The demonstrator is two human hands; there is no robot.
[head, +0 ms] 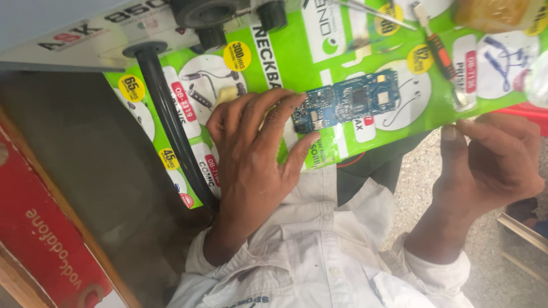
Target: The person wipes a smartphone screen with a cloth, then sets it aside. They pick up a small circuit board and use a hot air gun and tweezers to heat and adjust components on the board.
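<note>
Board, bare and blue, lies flat on the green mat, pinned at its near end by the spread fingertips of the left hand, while the right hand curls loosely at the mat's edge, holding nothing I can see, screwdriver untouched beyond.

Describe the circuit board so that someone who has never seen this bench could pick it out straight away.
Find the bright green printed sheet that covers the worktop. Near its middle, at the fingertips of the left hand, lies the circuit board: a narrow blue strip studded with small metal parts. Nothing else there is blue and flat; the nearby screwdriver has an orange-and-black handle.
</note>
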